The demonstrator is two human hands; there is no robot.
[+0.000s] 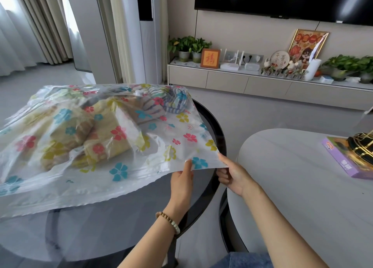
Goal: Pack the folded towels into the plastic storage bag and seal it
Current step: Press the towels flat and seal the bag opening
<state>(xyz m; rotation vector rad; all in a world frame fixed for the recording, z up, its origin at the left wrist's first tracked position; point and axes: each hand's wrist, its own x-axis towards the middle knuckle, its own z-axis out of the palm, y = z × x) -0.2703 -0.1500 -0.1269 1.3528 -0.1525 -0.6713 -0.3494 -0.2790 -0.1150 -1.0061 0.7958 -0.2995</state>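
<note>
Holding: both hands pinched the near right corner of the bag (113, 146), lifting that corner off the table (210, 114).
Left hand (182, 184): closed on the bag's near edge, thumb on top of the plastic, other fingers hidden beneath; a bead bracelet (168, 221) circled the wrist.
Right hand (232, 174): closed on the corner itself, just beside the left hand, thumb on top and fingers curled under.
Bag: clear plastic printed with red, blue and yellow flowers, lying across the round dark glass table and sagging over its left side; a white valve (139, 93) sat on top near the far end.
Towels (101, 138): folded yellow ones lay inside the bag near its middle; a striped one (169, 102) was bunched inside at the far right.
Seal: the near edge showed a white strip; whether it was pressed shut could not be told.
Second table (292, 187): pale, to the right, apart from the bag, bearing a purple box (343, 162) and a gold wire object (363, 146).
Background: a low cabinet (262, 83) with potted plants and framed pictures stood under a wall television (282, 1); curtains (40, 25) hung at the left.
</note>
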